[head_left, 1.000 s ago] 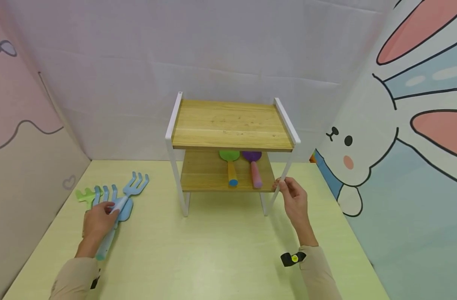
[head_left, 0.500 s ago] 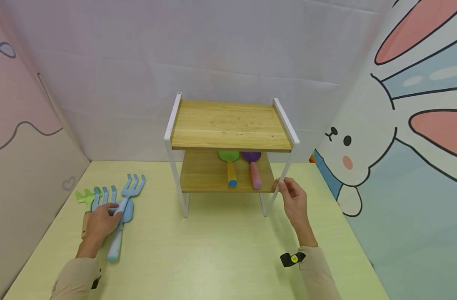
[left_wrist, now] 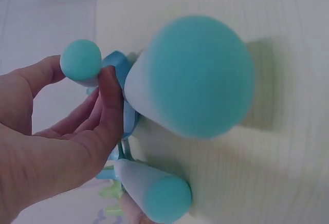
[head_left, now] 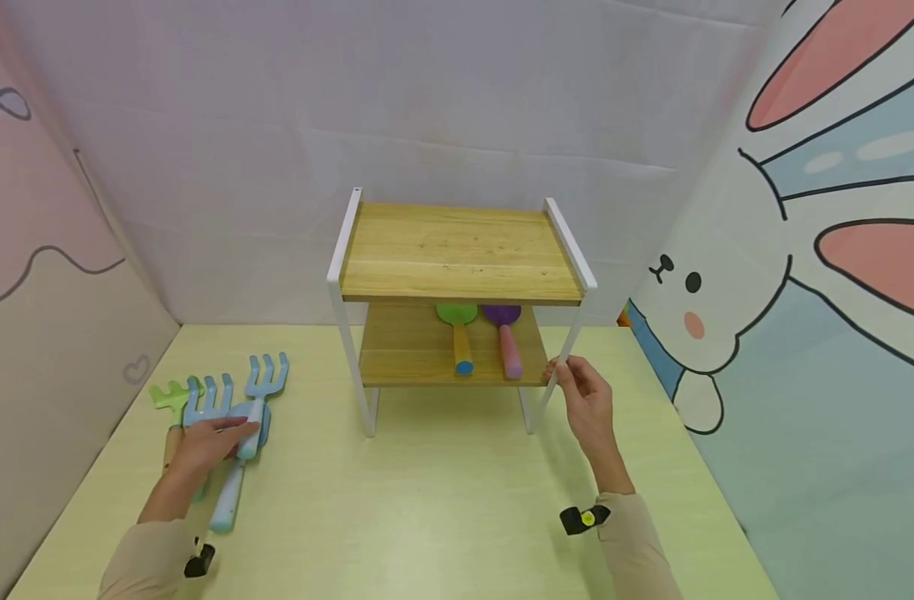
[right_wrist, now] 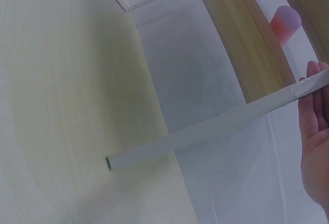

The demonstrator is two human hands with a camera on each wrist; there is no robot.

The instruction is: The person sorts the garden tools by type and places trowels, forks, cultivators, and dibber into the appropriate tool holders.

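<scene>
My left hand (head_left: 205,446) pinches the pale handle of a light-blue toy garden fork (head_left: 265,385) between thumb and fingers. In the left wrist view its teal handle end (left_wrist: 81,59) shows in the grip. Below the fork lies a blue toy shovel (head_left: 227,498), its blade partly covered. A blue rake (head_left: 211,404) and a green rake with a wooden handle (head_left: 175,398) lie beside it, partly behind the hand. My right hand (head_left: 587,402) holds the white right front leg (head_left: 569,343) of a two-tier wooden shelf (head_left: 460,250), near its lower board.
On the lower board (head_left: 400,350) lie a green toy tool with a yellow handle (head_left: 462,348) and a purple one with a pink handle (head_left: 510,350). The shelf stands on a pale table (head_left: 427,517) against a white back wall (head_left: 427,100). A rabbit-printed panel (head_left: 734,300) borders the right.
The fork has turned so its prongs point more straight back, and its handle end has swung right. My left fingers have shifted right with it. The right hand stays at the shelf leg.
</scene>
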